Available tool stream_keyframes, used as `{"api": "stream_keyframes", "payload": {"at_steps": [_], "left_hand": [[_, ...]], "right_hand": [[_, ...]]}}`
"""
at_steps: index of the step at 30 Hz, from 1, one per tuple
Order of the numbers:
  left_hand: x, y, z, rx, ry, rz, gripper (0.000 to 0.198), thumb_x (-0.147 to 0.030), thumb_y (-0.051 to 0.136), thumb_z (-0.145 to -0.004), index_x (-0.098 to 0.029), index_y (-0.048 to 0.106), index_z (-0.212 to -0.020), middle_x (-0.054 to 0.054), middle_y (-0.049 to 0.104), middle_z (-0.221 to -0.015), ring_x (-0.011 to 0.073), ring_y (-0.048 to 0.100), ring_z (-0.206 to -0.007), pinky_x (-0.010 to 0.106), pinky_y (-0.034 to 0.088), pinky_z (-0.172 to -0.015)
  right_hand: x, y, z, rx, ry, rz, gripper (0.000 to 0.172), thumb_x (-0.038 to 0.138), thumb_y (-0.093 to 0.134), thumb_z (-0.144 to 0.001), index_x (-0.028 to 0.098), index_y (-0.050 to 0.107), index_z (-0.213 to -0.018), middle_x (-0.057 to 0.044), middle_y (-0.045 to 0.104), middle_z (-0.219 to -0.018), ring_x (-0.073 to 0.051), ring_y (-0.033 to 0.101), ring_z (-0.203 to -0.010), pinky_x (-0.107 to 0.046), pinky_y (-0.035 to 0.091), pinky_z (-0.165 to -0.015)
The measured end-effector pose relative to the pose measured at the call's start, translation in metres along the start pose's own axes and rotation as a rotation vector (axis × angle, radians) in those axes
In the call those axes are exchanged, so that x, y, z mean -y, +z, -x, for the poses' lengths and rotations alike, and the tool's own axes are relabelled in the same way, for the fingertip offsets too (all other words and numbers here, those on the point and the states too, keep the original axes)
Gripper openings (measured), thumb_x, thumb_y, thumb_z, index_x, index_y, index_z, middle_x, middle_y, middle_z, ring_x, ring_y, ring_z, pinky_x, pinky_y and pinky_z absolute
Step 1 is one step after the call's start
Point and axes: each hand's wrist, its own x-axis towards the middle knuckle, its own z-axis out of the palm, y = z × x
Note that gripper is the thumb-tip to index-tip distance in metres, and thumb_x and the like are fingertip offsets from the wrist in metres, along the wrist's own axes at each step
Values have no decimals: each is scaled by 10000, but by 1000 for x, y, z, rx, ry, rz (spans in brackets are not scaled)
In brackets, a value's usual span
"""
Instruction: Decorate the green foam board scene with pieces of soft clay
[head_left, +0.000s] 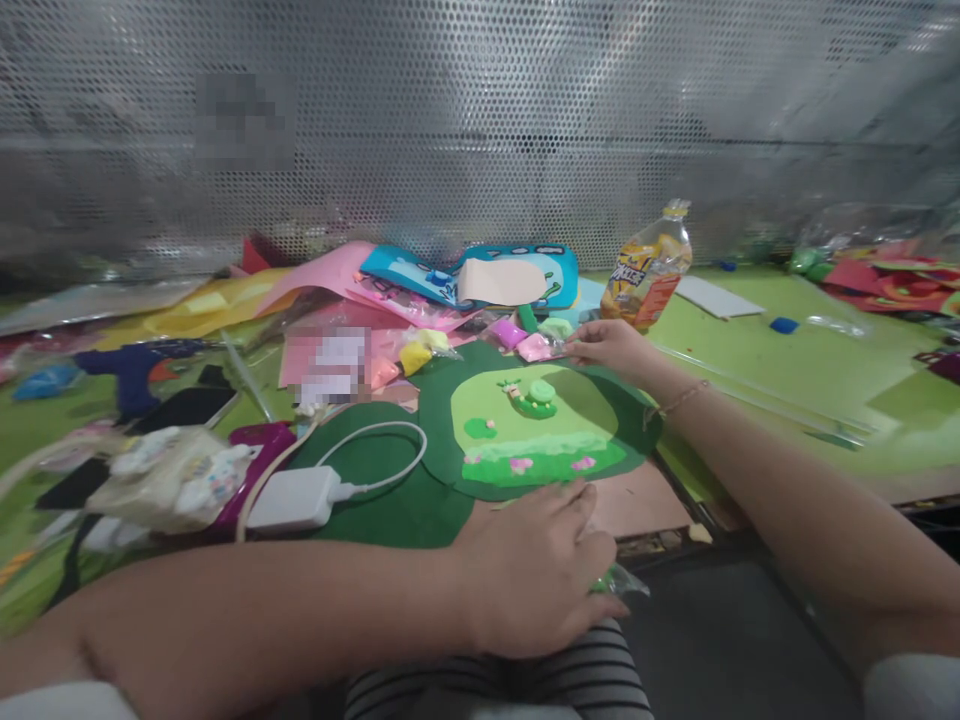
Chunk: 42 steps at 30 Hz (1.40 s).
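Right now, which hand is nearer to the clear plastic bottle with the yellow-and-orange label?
Right: the right hand is just in front of the bottle, near its base; the left hand is farther away, above the striped clothing.

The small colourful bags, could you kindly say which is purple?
The purple bag, left of the pink bag beside the right hand; no other small bag is purple.

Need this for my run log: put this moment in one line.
left hand: holds plastic bag | right hand: at pink packet, grip unclear | between hands: green picture | behind right hand: bottle
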Motion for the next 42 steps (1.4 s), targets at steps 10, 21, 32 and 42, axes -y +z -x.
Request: {"api": "stream_keyframes", "payload": {"at_steps": [10,21,32,42], "left_hand": [[0,-1,0,4,1,10,511,-489,339,-895,-52,556,-1049,248,504,-1261,304,440,-1237,379,321,-1052],[1,-1,1,-2,5,1,514,-490,322,-899,-53,557,-1035,249,504,-1257,297,443,-1235,369,298,-1069],[1,-1,0,-2,5,5,515,-484,331,-898,-46,553,-1053,246,510,-1256,294,450,-1227,379,321,-1048],[1,-2,-1,-5,4,9,507,-487,340,-894,-51,563,-1024,243,516,-1247,291,460,-1216,373,326,-1045]], "right_hand": [[0,4,1,105,108,-384,107,32,643,-740,109,685,-801,-81,711,-836,-124,680,-775,-211,553,-748],[1,-1,2,68,120,-341,195,155,811,-568,111,632,-632,-8,640,-555,-69,593,-498,-146,506,-500],[7,-3,8,324,215,-523,248,-8,429,-852,73,640,-954,-142,682,-1010,-140,664,-925,-180,551,-785],[3,-8,5,233,247,-498,166,163,686,-747,118,594,-616,17,611,-535,-20,516,-373,-69,451,-359]]}}
